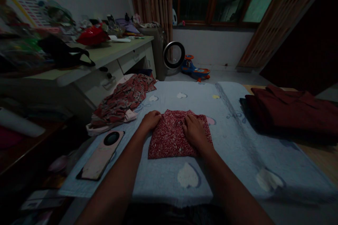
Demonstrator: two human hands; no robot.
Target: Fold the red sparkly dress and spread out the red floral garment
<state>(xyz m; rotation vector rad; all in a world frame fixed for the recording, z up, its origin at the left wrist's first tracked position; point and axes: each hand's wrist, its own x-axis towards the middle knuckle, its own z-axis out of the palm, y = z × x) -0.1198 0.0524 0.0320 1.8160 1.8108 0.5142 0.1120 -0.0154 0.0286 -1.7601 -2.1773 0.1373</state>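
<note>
head-worn view, facing forward and down, close above both hands (173,126)

The red shirt (169,137), finely patterned in white, lies folded into a flat, compact block, collar towards the table's (229,168) far edge, set back from the near edge's middle.

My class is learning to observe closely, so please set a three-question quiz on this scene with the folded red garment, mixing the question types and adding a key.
1. True or false: the phone lies on the left side of the red patterned garment.

2. Multiple choice: what does the right hand rest on?
A) The phone
B) The red patterned garment
C) The stack of dark red folded clothes

3. Fill in the missing colour: the ride-on toy on the floor near the window wall is blue and ____.

Key: 1 true; 2 B; 3 orange.
</note>
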